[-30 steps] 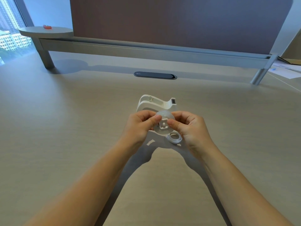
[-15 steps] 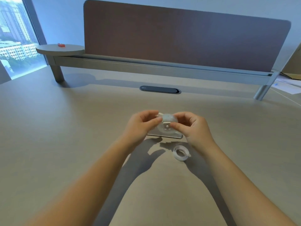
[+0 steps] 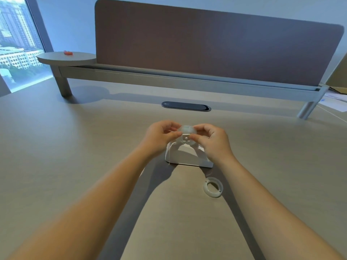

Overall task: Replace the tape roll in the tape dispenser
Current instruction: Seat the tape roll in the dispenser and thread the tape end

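Both hands are now lifted higher above the desk (image 3: pixel 93 147) than a second ago, and the view has tipped up with them, so more of the brown screen (image 3: pixel 216 44) behind the desk shows. The left hand (image 3: pixel 159 136) and the right hand (image 3: pixel 212 141) hold a tape roll (image 3: pixel 187 131) between them, a translucent one with a white hub in its middle. The fingers (image 3: pixel 173 135) of each hand pinch it from either side, thumbs and forefingers pressed onto its rim and hub.

The white tape dispenser (image 3: pixel 187 156) stands on the desk directly below the hands. A second ago it stood behind them; half a second ago it was almost wholly hidden by them. Its cradle looks empty, though the hands cover its upper part.

A bare ring (image 3: pixel 213 187) lies flat on the desk near the right forearm, well apart from the dispenser. It has not been touched over the last second, and it is probably the spent core.

My reading is that the old roll is out and the hub is being seated in the fresh one. Dropping roll and hub into the cradle remains to be done.
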`<action>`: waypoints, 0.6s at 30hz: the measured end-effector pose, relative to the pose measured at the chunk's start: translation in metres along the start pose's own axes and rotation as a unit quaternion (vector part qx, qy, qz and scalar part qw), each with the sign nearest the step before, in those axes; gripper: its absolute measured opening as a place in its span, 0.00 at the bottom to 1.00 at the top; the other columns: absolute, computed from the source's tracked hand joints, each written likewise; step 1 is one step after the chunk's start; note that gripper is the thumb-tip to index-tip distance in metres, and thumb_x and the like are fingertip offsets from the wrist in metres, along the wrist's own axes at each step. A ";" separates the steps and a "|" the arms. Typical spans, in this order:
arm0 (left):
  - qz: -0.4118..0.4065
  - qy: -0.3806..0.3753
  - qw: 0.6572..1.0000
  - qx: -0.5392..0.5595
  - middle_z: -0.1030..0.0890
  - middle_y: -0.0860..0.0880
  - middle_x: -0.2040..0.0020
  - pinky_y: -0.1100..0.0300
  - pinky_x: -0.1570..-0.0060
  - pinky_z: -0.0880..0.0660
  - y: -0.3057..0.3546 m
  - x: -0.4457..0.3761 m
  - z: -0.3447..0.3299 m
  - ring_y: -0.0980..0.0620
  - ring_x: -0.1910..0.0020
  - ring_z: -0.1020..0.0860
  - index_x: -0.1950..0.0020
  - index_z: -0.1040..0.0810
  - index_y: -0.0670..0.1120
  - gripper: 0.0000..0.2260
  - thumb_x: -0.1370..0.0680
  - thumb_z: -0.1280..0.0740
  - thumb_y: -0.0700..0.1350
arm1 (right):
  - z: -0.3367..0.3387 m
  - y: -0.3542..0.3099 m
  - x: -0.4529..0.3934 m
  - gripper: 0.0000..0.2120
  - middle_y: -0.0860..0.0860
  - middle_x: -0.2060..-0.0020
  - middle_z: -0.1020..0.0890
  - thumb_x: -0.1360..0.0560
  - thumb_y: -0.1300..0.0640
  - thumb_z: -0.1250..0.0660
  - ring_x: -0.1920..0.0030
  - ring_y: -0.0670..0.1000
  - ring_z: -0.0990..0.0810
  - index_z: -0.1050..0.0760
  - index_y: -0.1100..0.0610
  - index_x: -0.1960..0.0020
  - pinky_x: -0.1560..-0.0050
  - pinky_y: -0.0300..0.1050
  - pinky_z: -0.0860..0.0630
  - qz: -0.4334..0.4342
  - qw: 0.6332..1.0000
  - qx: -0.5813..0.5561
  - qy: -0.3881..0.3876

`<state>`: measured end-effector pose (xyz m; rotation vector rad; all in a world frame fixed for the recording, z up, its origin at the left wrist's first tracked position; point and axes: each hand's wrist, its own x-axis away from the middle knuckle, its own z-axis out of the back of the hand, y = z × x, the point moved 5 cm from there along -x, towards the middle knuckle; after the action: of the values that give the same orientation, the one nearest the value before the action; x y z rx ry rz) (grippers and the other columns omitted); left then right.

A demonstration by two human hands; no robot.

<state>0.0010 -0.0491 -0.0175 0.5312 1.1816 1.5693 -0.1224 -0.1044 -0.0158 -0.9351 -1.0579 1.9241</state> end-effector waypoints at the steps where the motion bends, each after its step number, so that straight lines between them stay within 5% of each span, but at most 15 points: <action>1: -0.004 0.007 1.000 -0.014 0.23 0.47 0.55 0.68 0.58 0.29 -0.001 -0.001 0.002 0.52 0.56 0.25 0.49 0.23 0.41 0.09 0.28 0.36 0.40 | -0.001 0.002 -0.001 0.06 0.50 0.58 0.20 0.33 0.58 0.30 0.51 0.53 0.22 0.22 0.54 0.55 0.42 0.56 0.25 -0.001 1.000 0.012 -0.006; 7: -0.012 0.051 0.998 -0.041 0.23 0.46 0.56 0.61 0.55 0.29 -0.010 -0.002 0.008 0.50 0.55 0.26 0.51 0.22 0.39 0.08 0.27 0.37 0.39 | 0.000 0.023 -0.001 0.22 0.54 0.36 0.26 0.33 0.50 0.31 0.35 0.57 0.33 0.28 0.49 0.39 0.33 0.59 0.34 -0.036 0.995 0.090 -0.039; 14: -0.006 0.004 0.994 -0.105 0.23 0.49 0.57 0.55 0.51 0.28 -0.009 -0.001 -0.001 0.50 0.55 0.26 0.52 0.22 0.42 0.07 0.28 0.36 0.42 | -0.002 0.024 0.004 0.23 0.54 0.36 0.27 0.31 0.55 0.32 0.37 0.53 0.32 0.30 0.55 0.38 0.41 0.47 0.34 -0.029 0.992 0.095 -0.083; 18: 0.023 -0.022 0.998 -0.062 0.26 0.52 0.61 0.62 0.57 0.29 -0.012 -0.002 0.000 0.54 0.60 0.27 0.47 0.26 0.42 0.11 0.28 0.35 0.42 | -0.002 0.023 0.004 0.22 0.54 0.37 0.27 0.32 0.56 0.31 0.44 0.49 0.32 0.30 0.56 0.38 0.45 0.44 0.34 -0.031 0.992 0.085 -0.084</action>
<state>0.0073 -0.0518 -0.0279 0.5111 1.0380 1.6506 -0.1288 -0.1094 -0.0382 -0.6472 -0.9862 2.0320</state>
